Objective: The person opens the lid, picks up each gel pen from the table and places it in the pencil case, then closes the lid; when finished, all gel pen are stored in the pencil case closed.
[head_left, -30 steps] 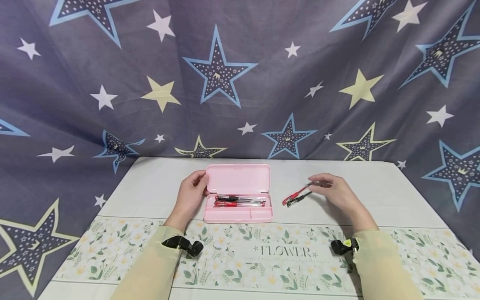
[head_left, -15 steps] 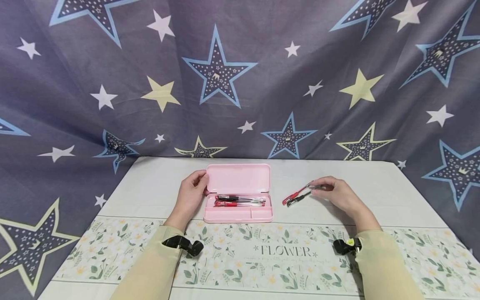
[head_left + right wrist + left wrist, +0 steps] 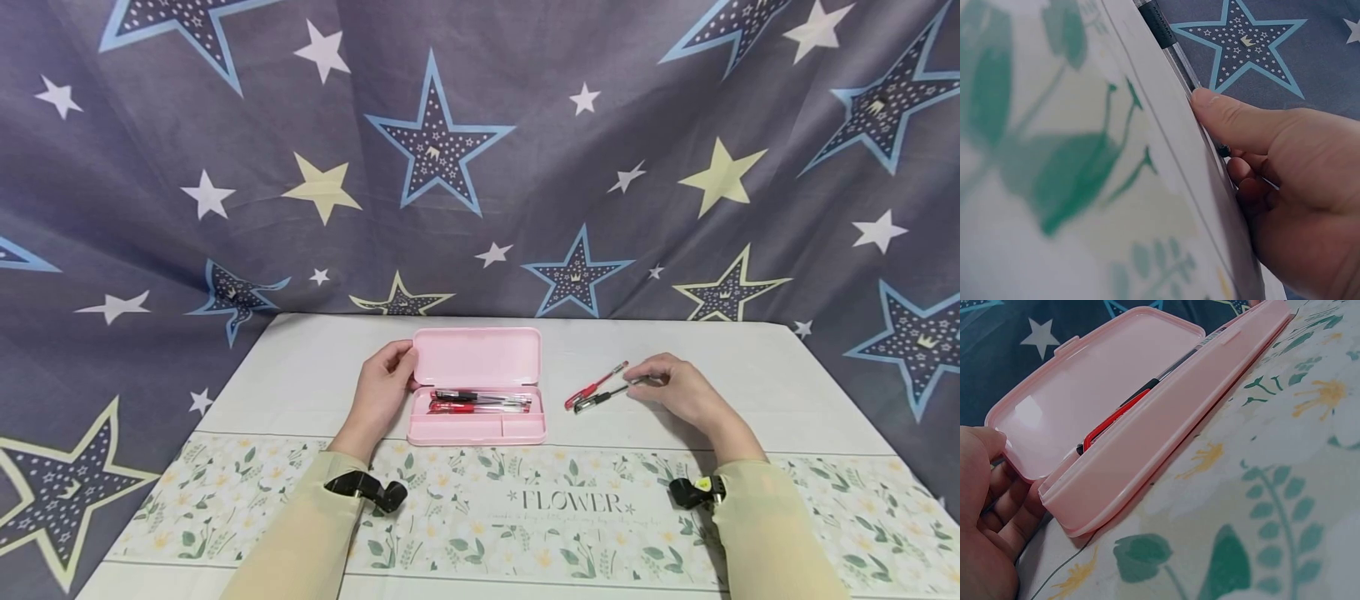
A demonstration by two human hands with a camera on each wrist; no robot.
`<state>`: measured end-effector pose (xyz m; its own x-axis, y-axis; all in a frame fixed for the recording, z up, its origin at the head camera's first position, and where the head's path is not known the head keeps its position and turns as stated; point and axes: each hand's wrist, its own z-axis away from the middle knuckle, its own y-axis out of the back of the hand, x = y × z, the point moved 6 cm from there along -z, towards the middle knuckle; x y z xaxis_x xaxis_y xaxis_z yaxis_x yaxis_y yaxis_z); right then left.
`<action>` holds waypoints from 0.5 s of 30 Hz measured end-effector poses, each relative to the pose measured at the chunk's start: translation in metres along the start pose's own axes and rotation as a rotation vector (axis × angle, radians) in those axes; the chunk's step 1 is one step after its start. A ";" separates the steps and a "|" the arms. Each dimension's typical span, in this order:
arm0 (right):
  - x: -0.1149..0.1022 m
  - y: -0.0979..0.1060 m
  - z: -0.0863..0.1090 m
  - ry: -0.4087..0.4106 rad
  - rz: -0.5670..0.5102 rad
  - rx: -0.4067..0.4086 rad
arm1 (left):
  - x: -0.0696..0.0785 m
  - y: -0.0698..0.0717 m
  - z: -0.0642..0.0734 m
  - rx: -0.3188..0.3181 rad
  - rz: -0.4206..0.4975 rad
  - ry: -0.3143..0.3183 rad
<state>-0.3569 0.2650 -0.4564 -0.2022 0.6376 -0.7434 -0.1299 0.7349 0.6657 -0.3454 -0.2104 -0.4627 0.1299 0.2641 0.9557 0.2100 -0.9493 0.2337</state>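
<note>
A pink pencil case (image 3: 454, 430) stands with its lid (image 3: 477, 357) raised, and a black pen (image 3: 459, 396) and a red pen (image 3: 453, 408) lie in its rear compartment. My left hand (image 3: 381, 390) holds the lid's left edge, thumb on the inner face and fingers behind, as the left wrist view shows. To the right, my right hand (image 3: 675, 392) pinches the end of another black pen (image 3: 596, 398); in the right wrist view the thumb lies over its clear barrel (image 3: 1180, 62). Just behind it, another red pen (image 3: 592, 387) lies apart from the hand.
The white table (image 3: 765, 383) bears a floral band with the word FLOWER (image 3: 573, 502) along its front. A dark curtain (image 3: 480, 167) with stars hangs behind the table. Each sleeve carries a small black wrist camera (image 3: 367, 490).
My right hand has shifted slightly right and toward me, baring the red pen's far end, and its fingers have closed on the black pen. My left hand and the case stay put.
</note>
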 end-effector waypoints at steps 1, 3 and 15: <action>0.000 0.000 0.000 0.007 0.013 0.002 | 0.000 0.000 0.000 0.002 0.000 -0.001; -0.001 -0.001 0.000 0.019 0.032 0.005 | 0.000 0.000 0.000 0.004 -0.003 -0.001; -0.001 0.000 0.003 0.026 0.053 -0.044 | 0.000 0.000 0.000 0.001 0.007 0.011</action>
<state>-0.3538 0.2646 -0.4557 -0.2347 0.6691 -0.7052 -0.1610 0.6886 0.7070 -0.3457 -0.2104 -0.4629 0.1207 0.2557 0.9592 0.2105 -0.9509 0.2270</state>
